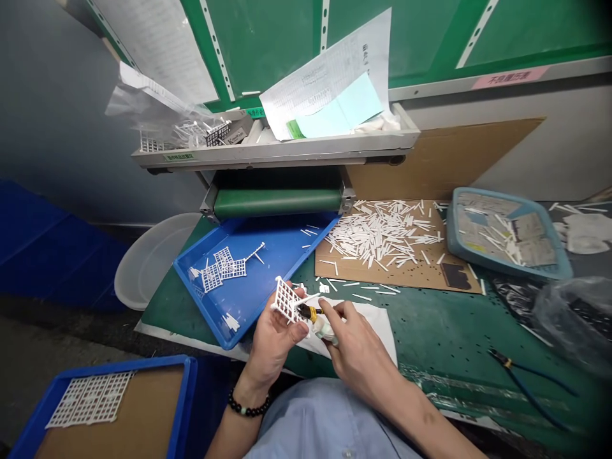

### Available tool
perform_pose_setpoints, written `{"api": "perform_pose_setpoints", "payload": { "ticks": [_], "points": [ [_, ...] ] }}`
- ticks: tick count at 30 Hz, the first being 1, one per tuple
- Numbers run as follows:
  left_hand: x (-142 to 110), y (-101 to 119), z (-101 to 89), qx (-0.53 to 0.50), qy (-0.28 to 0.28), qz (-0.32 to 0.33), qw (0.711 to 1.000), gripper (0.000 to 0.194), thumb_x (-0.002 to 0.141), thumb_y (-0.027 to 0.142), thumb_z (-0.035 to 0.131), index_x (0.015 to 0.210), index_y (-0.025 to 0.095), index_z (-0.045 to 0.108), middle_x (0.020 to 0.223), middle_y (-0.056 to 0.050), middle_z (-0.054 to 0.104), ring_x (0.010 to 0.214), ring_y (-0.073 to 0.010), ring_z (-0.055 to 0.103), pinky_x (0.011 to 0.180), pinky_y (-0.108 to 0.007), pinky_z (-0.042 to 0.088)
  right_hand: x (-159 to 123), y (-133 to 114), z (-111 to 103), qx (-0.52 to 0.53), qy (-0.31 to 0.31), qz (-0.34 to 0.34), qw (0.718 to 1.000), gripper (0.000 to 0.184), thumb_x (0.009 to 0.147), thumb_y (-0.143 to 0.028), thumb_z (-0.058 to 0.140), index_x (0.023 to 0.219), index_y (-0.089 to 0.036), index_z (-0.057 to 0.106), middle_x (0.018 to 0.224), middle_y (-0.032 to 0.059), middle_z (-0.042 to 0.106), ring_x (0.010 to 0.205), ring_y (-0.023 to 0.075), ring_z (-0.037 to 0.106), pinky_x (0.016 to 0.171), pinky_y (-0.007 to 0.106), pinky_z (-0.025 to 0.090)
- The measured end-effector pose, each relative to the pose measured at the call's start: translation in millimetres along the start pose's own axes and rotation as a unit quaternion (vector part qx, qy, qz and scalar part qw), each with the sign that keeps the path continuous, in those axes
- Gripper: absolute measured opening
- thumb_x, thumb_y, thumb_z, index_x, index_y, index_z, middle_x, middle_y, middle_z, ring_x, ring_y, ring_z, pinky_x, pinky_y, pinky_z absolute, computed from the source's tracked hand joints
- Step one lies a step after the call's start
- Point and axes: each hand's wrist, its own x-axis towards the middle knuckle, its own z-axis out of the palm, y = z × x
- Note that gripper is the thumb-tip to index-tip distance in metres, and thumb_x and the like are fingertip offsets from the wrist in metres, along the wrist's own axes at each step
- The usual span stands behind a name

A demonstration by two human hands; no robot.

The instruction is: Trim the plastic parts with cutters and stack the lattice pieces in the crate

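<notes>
Our left hand (275,341) clamps a white plastic lattice (287,299), our right hand (354,347) grips yellow-handled cutters (308,312); at eleven o'clock, a shallow blue plastic tray (282,245) holds white lattice pieces (220,268).

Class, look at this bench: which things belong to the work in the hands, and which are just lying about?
Work: left hand, white plastic grid, right hand, small yellow-banded cutters.
Lying about: blue-handled pliers, clear plastic bag, shelf papers.

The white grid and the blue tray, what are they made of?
The white grid in the left hand looks like moulded plastic: matte, with thin, even bars and no metal shine. The blue tray looks like stiff plastic too, with a smooth, slightly glossy surface and a moulded rim, though looks alone can't be certain.
</notes>
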Motion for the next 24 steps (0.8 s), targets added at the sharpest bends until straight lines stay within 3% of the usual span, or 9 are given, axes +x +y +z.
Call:
{"api": "perform_pose_setpoints", "payload": {
  "ticks": [9, 15, 20, 24],
  "points": [
    [2, -5, 4.3, 0.06, -0.006, 0.022, 0.998, 0.067, 0.069, 0.02, 0.08, 0.128, 0.023, 0.047, 0.132, -0.011, 0.056, 0.118, -0.0248, 0.056, 0.1, -0.037, 0.046, -5, 3, -6, 0.089, -0.046, 0.016, 0.995, 0.06, 0.085, -0.012, 0.044, 0.142, -0.022, 0.031, 0.108, 0.0098, 0.047, 0.087, 0.0204, 0.054, 0.075, 0.033, 0.048],
    [0, -6, 8.3, 0.131, 0.048, 0.028, 0.99, 0.065, 0.068, 0.021, 0.08, 0.125, 0.022, 0.047, 0.132, -0.01, 0.054, 0.118, -0.0239, 0.056, 0.101, -0.039, 0.046, -5, 1, -5, 0.014, -0.015, 0.036, 0.999, 0.06, 0.082, -0.01, 0.046, 0.141, -0.018, 0.035, 0.109, 0.0129, 0.047, 0.095, 0.027, 0.051, 0.085, 0.042, 0.045],
    [-1, -6, 7.4, 0.13, 0.035, 0.01, 0.991, 0.064, 0.068, 0.021, 0.079, 0.124, 0.022, 0.048, 0.131, -0.011, 0.056, 0.114, -0.0227, 0.058, 0.1, -0.038, 0.047, -4, 0, -12, 0.097, -0.072, 0.041, 0.992, 0.055, 0.087, -0.016, 0.044, 0.141, -0.022, 0.034, 0.11, 0.0096, 0.047, 0.091, 0.0213, 0.054, 0.079, 0.034, 0.047],
    [-2, -5, 6.8, 0.12, 0.032, 0.009, 0.992, 0.064, 0.069, 0.02, 0.079, 0.125, 0.021, 0.047, 0.132, -0.011, 0.055, 0.112, -0.0226, 0.059, 0.098, -0.038, 0.048, -4, -2, -14, 0.107, -0.07, 0.049, 0.991, 0.051, 0.086, -0.016, 0.046, 0.136, -0.02, 0.039, 0.109, 0.0101, 0.047, 0.089, 0.0201, 0.055, 0.078, 0.033, 0.047]
  ]
}}
